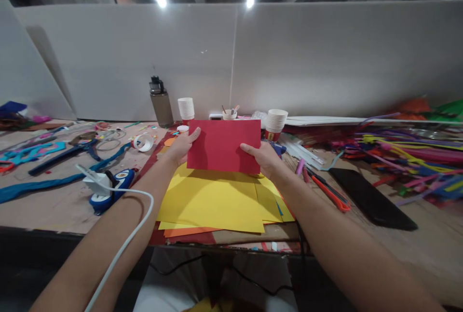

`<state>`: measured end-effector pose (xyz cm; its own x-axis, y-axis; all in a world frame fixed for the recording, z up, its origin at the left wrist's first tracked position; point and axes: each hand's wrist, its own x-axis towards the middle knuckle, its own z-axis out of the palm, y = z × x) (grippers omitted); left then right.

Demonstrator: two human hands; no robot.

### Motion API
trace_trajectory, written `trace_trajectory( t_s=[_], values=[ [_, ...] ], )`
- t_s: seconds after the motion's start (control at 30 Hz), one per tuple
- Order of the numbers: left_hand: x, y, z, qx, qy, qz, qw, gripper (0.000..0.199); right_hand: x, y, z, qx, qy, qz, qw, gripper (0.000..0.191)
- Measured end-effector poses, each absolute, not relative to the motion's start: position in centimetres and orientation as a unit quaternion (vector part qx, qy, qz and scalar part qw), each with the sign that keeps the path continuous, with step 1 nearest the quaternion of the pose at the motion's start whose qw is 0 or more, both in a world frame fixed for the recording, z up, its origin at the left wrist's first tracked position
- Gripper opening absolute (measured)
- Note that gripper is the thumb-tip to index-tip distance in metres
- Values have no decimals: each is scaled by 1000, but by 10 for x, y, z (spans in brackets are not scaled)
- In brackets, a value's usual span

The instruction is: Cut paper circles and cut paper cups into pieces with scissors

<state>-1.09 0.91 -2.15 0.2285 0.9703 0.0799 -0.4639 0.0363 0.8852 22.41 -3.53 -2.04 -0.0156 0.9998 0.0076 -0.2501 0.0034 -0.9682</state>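
A red sheet of paper (pixel 224 148) is held up in front of me, its broad face toward me. My left hand (pixel 185 145) pinches its left edge, thumb on the near face. On the right edge my right hand (pixel 263 156) grips it the same way, with the fingers hidden behind the sheet. Below lie several yellow sheets of paper (pixel 213 201), loosely overlapping, with an orange sheet (pixel 191 231) showing under their front edge.
To the left are a blue power strip (pixel 114 191) with a white cable, a tape roll (pixel 143 142) and a bottle (pixel 161 104). At right lie a box cutter (pixel 331 191), a black phone (pixel 372 198) and colourful pipe cleaners (pixel 408 157). Paper cups (pixel 277 120) stand behind.
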Motion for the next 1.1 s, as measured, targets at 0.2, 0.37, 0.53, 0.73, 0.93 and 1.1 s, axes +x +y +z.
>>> trace_trajectory(
  t_s=[0.2,0.37,0.53,0.73,0.93,1.1],
  values=[
    [-10,3,-22,471,322,512,642,43,228,-30,-24,-417,-438,525,599,31],
    [-9,2,-23,496,318,516,622,44,228,-27,-25,-429,-444,511,598,33],
    [-10,8,-26,469,326,561,599,41,227,-25,-23,-414,-454,528,586,34],
    [-13,12,-28,418,337,581,612,40,228,-31,-14,-388,-508,544,543,59],
    [-14,15,-31,406,354,556,633,37,228,-33,-15,-358,-508,580,527,51],
    [-15,17,-34,406,351,545,644,38,228,-33,-16,-327,-515,591,528,49]
  ],
)
